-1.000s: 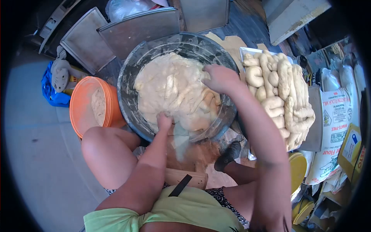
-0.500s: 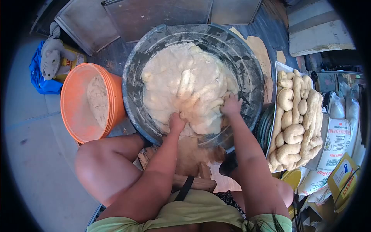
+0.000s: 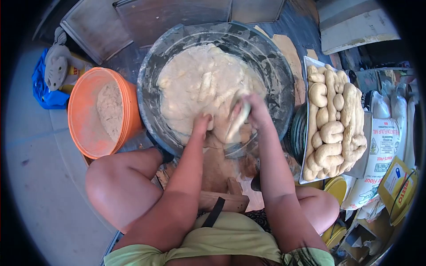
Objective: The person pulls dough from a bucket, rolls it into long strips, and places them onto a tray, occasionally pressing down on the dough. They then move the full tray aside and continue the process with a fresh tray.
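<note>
A big pale mass of dough (image 3: pixel 188 91) fills much of a dark round tub (image 3: pixel 280 84) between my legs. At its near edge my left hand (image 3: pixel 203 123) is closed, fingers pressed into the dough. To the right, my right hand (image 3: pixel 257 111) is raised a little above the mass, gripping a flap of dough that is pulled up and smeared by motion. Flour streaks and dough scraps cling to the tub's inner wall.
Left of the tub stands an orange bucket (image 3: pixel 128 106) holding flour (image 3: pixel 110 108). On the right, a tray (image 3: pixel 306 133) carries shaped dough pieces (image 3: pixel 332 133). Beyond it are a flour sack (image 3: pixel 377 155) and yellow lids (image 3: pixel 336 188). Dark metal sheets (image 3: pixel 173 22) lean behind the tub.
My right hand has moved left and lifted a flap of dough from the near right side. My left hand stays at the near edge, slightly higher in view. The whole view has shifted slightly.
</note>
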`<state>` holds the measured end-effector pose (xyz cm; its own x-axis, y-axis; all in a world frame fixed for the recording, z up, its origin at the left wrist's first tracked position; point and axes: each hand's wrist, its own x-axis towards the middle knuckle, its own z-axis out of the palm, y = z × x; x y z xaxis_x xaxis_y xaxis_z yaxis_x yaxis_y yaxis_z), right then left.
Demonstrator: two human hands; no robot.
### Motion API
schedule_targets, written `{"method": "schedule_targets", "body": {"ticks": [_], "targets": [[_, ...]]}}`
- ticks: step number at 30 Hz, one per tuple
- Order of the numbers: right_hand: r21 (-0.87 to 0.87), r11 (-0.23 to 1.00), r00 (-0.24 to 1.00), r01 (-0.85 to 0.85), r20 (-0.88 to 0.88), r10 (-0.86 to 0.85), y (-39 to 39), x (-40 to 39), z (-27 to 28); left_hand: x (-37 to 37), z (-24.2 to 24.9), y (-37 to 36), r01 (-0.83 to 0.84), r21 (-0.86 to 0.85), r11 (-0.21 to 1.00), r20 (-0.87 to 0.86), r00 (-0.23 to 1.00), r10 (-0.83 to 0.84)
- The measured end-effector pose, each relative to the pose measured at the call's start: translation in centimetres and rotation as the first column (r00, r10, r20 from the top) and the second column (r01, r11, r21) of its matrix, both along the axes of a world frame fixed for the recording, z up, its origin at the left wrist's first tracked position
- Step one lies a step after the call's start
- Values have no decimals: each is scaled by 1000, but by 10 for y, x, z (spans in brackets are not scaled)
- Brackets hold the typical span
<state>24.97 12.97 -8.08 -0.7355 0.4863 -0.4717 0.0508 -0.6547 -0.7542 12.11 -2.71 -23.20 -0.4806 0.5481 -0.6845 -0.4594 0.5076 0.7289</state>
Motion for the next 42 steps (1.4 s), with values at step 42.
{"method": "schedule_targets", "body": {"ticks": [42], "targets": [[455,889,998,58,-16,-58,11,-25,118,-21,105,58,47,577,816,279,927,-251]]}}
